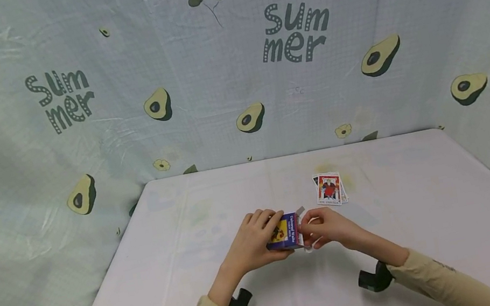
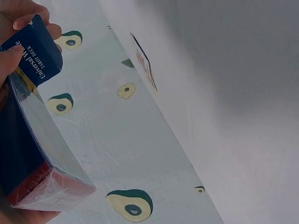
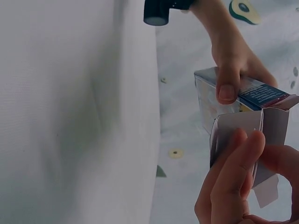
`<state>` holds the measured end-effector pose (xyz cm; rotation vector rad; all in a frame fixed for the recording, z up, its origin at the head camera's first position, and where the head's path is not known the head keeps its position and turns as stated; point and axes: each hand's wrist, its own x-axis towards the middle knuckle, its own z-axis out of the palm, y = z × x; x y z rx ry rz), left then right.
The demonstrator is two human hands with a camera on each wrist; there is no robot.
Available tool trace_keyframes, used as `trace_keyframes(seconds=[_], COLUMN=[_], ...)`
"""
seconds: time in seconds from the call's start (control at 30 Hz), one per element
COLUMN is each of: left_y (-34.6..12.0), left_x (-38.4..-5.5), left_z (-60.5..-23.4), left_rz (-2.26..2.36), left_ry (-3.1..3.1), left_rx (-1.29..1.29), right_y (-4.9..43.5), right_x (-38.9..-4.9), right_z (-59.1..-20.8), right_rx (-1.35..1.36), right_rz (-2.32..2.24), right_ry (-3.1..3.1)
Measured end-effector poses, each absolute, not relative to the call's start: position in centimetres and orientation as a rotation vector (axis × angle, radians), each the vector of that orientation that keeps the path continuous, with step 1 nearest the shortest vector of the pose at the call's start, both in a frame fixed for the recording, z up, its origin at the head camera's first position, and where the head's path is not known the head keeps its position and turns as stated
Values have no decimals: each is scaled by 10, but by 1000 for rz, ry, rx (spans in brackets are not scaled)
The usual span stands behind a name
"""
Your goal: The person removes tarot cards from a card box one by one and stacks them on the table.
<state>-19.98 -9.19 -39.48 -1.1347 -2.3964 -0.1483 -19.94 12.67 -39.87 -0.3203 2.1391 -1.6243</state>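
My left hand [image 1: 252, 244] grips a blue tarot deck box [image 1: 290, 231] across its body, above the table. The box end that faces right is open, and its flaps stick out. At that end, my right hand [image 1: 332, 229] pinches the lid flap [image 3: 239, 122], whose pale inner side shows in the right wrist view. White lettering reading "TAROT DECK" runs along the blue lid [image 2: 39, 53] in the left wrist view. Clear film covers part of the box. What lies inside the box cannot be seen.
Several overlapping cards [image 1: 330, 190] lie on the white table [image 1: 182, 240] beyond my right hand, a red-framed one on top. Behind the table hangs a curtain [image 1: 195, 63] printed with avocados. A dark wrist device [image 1: 376, 278] sits on each of my wrists.
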Motion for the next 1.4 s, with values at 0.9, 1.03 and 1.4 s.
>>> trace_keyframes(seconds=[0.9, 1.03, 1.4], left_y=[-93, -93, -92], left_x=[-199, -198, -196], left_z=[-396, -397, -399], left_rz=[-161, -166, -176], left_ry=[-2422, -2430, -2458], left_rx=[-1091, -1097, -1092], right_y=[128, 131, 142], right_x=[-202, -202, -198], right_z=[-400, -400, -400], right_rx=[-266, -263, -235], right_rz=[-1665, -1672, -1675], right_ry=[2066, 2060, 2099])
